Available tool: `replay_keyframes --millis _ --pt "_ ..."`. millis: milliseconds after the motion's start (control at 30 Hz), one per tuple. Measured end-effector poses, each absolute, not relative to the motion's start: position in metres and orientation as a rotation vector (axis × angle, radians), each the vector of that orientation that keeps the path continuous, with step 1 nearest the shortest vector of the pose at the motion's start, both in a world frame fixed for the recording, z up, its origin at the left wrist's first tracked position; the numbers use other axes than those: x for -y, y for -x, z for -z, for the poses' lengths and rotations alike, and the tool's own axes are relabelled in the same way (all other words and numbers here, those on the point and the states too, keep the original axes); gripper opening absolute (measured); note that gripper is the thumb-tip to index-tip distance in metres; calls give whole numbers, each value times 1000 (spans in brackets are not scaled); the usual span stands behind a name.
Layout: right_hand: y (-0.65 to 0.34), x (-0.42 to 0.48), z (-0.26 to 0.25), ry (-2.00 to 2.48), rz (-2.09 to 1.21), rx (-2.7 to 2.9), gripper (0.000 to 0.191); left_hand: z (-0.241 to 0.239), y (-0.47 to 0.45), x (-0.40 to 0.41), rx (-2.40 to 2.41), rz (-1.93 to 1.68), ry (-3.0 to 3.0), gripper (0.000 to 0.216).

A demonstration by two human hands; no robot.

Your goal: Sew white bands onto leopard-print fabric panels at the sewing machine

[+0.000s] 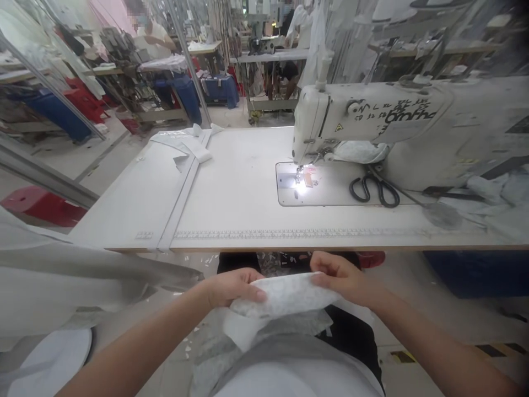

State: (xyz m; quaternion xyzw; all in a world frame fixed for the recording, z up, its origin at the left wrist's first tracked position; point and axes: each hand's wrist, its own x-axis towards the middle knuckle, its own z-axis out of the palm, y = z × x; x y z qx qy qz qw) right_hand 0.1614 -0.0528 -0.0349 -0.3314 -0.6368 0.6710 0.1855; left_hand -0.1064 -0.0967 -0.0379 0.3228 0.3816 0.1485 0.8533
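A pale, lightly patterned piece of fabric [289,295] is stretched between my two hands, above my lap and in front of the table edge. My left hand [237,286] pinches its left end, thumb on top. At the other end, my right hand [341,278] grips the upper corner between thumb and curled fingers. More of the cloth hangs down over my lap. Beyond the hands stands a white sewing machine [367,116], its lamp shining on the needle plate [285,184].
Black-handled scissors [374,190] lie on the machine bed. A measuring tape strip [264,234] runs along the front of the white table [231,182]. Fabric scraps [185,146] lie at the far left, and bunched cloth [496,193] at right. Another person [152,38] sits farther back.
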Motion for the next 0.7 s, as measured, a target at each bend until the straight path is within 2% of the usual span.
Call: replay_keyframes --millis 133,300,433,567,700 --pt "-184 35 23 973 -1956 1682 26 20 118 89 -788 -271 -793 28" --pt "-192 18 -4 858 -2052 1816 24 18 110 81 -656 148 -885 42" --pt "-208 11 -27 872 -1908 1812 22 5 114 65 -1005 13 -1000 50" --pt "-218 6 -36 912 -1788 1946 21 -39 137 50 -1181 -11 -1372 32" --pt "-198 3 -39 944 -1683 1984 23 -78 159 51 -1338 -286 -1471 24"
